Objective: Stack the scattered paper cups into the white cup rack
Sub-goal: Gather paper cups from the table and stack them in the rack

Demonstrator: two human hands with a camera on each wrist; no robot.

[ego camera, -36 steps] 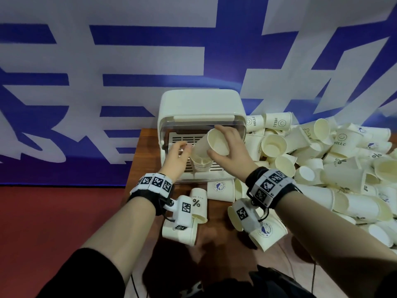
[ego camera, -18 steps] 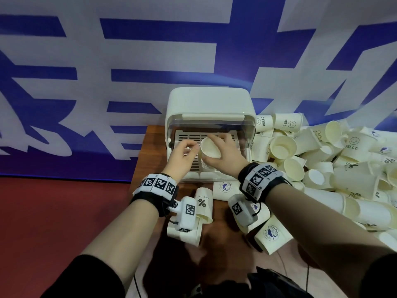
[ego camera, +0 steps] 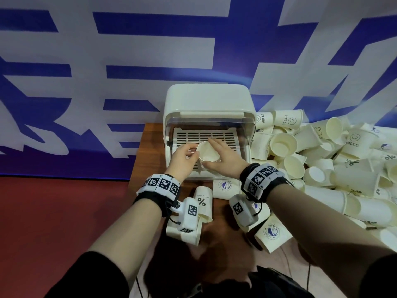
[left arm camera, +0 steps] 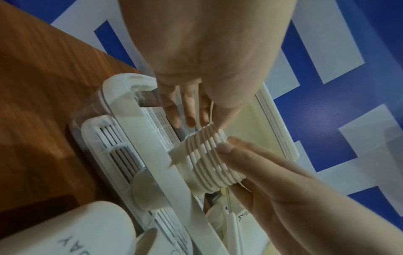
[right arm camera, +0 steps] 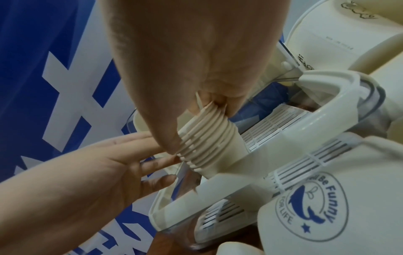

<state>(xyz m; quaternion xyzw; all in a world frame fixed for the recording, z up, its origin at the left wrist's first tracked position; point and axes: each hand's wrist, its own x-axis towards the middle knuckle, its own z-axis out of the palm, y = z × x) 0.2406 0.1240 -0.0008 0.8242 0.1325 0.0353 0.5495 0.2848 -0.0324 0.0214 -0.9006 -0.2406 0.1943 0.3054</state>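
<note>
The white cup rack (ego camera: 208,102) stands at the back of the wooden table with its clear lid raised. A stack of nested paper cups (ego camera: 201,165) sits upright on its slotted floor. My right hand (ego camera: 214,151) grips the top cup (ego camera: 210,157), index finger behind the rim and thumb in front. My left hand (ego camera: 189,153) touches the stack's left side with straight fingers. The left wrist view shows the stack's ribbed rims (left arm camera: 207,160) between both hands. In the right wrist view my thumb lies along the stack (right arm camera: 207,143), and the left fingertips (right arm camera: 172,159) touch it.
A big heap of loose paper cups (ego camera: 322,160) fills the table right of the rack. Three cups lie in front of it: a "%" cup (ego camera: 203,201) and two whale-logo cups (ego camera: 225,186) (ego camera: 271,232). A blue and white banner (ego camera: 129,61) hangs behind. Red floor (ego camera: 53,222) lies left.
My right hand brought a tilted cup down and seated it upright on the stack in the rack. The left hand stayed beside the stack.
</note>
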